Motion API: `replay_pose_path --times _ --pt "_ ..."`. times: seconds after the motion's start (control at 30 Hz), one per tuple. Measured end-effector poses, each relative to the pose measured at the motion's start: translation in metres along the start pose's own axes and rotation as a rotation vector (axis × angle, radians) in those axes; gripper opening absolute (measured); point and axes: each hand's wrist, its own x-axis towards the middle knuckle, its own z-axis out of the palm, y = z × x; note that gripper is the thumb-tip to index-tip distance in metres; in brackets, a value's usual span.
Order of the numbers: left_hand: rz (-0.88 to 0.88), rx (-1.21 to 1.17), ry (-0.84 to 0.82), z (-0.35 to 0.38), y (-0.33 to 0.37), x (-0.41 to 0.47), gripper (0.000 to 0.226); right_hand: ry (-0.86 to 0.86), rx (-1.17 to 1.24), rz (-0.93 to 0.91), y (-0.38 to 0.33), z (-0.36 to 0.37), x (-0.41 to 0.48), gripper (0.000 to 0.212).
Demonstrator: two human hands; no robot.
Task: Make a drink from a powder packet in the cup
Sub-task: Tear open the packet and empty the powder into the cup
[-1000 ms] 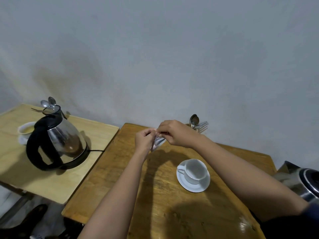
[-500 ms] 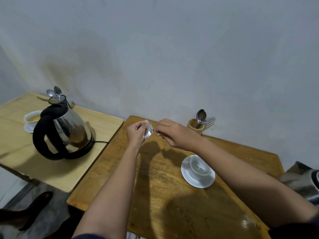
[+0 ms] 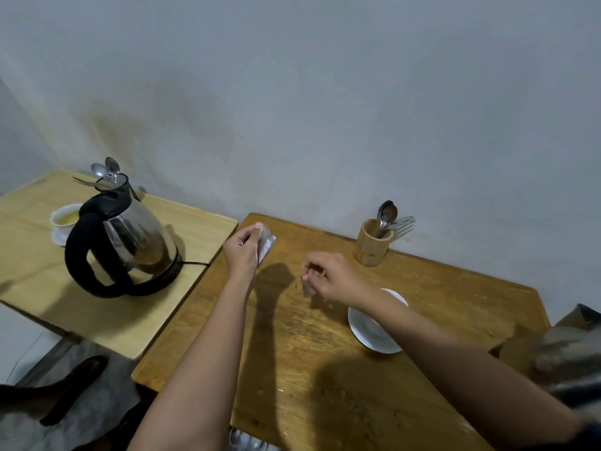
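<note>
Head camera sees little of the cup: the right forearm crosses it, so only a white saucer (image 3: 374, 333) at about 4 o'clock on the dark wooden worktop (image 3: 325, 369) is plain, and whatever is in the cup cannot be made out. At the right edge a blurred grey metal object (image 3: 566, 349) is cut off and hard to identify. The left hand (image 3: 242, 252) pinches the silvery powder packet (image 3: 266, 245) upright near the worktop's far left corner, at 11 o'clock. The right hand (image 3: 331, 276), well apart from it, is curled closed on a small torn-off strip (image 3: 306, 285) just left of the saucer. A wooden holder (image 3: 370, 244) at 1 o'clock contains spoons and a fork. On the paler worktop (image 3: 39, 265) at 9 o'clock stand an electric kettle (image 3: 126, 242) holding brown liquid and, partly hidden behind it, a white cup (image 3: 65, 218) of yellowish liquid.
</note>
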Motion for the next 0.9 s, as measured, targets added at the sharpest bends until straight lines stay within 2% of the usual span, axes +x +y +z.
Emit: replay_pose_path --times 0.1,0.2,0.37,0.43,0.57,0.63,0.67,0.83,0.9 --pt "-0.002 0.02 0.001 -0.01 -0.003 -0.007 0.016 -0.02 0.277 0.293 0.025 0.044 -0.011 0.025" --pt "-0.003 0.025 -0.003 -0.021 -0.009 -0.013 0.012 -0.031 0.422 0.519 0.05 0.084 -0.016 0.031" --pt "-0.032 0.052 -0.017 -0.035 -0.019 -0.018 0.015 -0.109 0.414 0.665 0.072 0.126 -0.013 0.032" --pt "-0.058 0.057 -0.017 -0.038 -0.024 -0.018 0.01 -0.145 0.345 0.672 0.076 0.136 -0.01 0.031" --pt "-0.062 0.073 -0.012 -0.035 -0.031 -0.015 0.015 -0.243 0.303 0.644 0.072 0.137 -0.008 0.025" --pt "-0.053 0.079 -0.047 -0.031 -0.031 -0.014 0.011 -0.183 0.231 0.565 0.069 0.126 -0.006 0.016" --pt "-0.052 0.078 -0.06 -0.027 -0.031 -0.014 0.011 -0.123 0.233 0.531 0.065 0.115 -0.004 0.019" --pt "-0.036 0.074 -0.136 0.011 -0.027 -0.017 0.013 0.06 0.75 0.491 0.032 0.04 0.003 0.032" --pt "-0.035 0.081 -0.179 0.034 -0.027 -0.023 0.014 0.135 0.814 0.47 0.029 0.017 -0.001 0.032"
